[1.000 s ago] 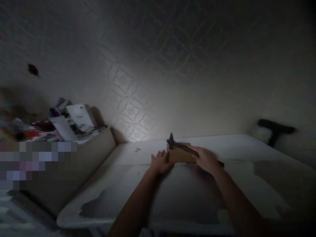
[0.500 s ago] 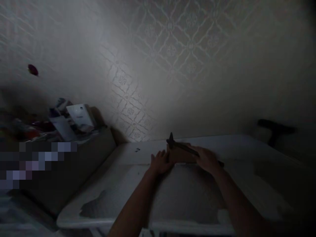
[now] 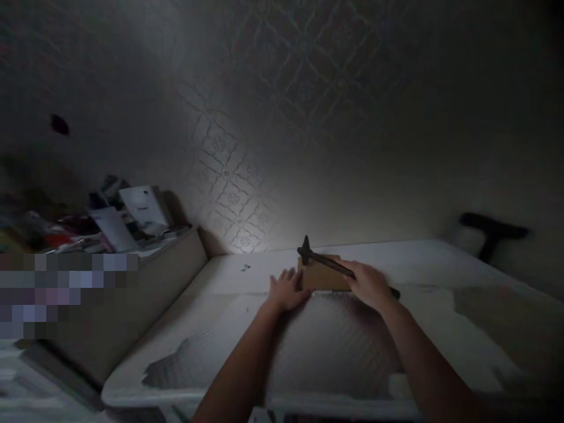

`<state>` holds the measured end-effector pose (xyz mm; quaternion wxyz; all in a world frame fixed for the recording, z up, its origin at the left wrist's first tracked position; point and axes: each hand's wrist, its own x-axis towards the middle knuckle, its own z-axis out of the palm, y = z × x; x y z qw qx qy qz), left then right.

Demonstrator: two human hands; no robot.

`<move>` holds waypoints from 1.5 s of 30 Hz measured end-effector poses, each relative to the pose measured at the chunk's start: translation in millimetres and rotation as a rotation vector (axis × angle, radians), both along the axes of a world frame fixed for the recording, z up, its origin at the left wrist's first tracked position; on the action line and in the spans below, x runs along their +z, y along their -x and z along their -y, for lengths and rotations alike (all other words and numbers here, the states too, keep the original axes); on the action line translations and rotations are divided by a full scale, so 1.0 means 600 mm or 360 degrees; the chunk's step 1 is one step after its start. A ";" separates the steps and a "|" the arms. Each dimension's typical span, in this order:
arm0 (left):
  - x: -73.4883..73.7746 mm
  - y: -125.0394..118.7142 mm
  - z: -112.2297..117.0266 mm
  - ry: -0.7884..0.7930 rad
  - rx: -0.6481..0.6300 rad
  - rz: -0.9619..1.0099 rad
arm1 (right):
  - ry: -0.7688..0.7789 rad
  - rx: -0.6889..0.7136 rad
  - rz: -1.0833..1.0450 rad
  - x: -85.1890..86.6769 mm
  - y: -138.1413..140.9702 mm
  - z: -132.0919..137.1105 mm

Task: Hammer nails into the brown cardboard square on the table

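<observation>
A dark hammer (image 3: 331,264) is in my right hand (image 3: 370,286), whose fingers are closed around its handle. The handle's end sticks out behind the hand. The hammer's head is at the left, over the left end of a brown, flat-faced board (image 3: 326,278). Whether the head touches the board, I cannot tell. My left hand (image 3: 287,290) rests at the board's left end with fingers spread and the thumb stretched along its front edge. The board's right end is hidden behind my right hand.
The white table (image 3: 211,341) has worn grey patches and meets a patterned wall (image 3: 233,194). On the left, a cabinet (image 3: 163,294) carries a white box (image 3: 145,205) and assorted clutter. A dark T-shaped object (image 3: 491,232) stands at the right edge.
The light has shifted: the table and board look brighter, and the upper wall darker. My hands and the hammer have hardly moved.
</observation>
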<state>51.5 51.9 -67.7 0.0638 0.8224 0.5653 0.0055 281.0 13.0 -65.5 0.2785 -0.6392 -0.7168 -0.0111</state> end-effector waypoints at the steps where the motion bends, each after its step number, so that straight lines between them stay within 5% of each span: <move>1: 0.000 0.000 0.000 0.0004 -0.0004 0.0001 | 0.0003 0.0002 0.0001 0.000 0.000 0.000; 45: 0.000 0.000 0.000 -0.0008 -0.0008 -0.0010 | -0.0018 -0.0019 0.0002 -0.005 -0.003 -0.003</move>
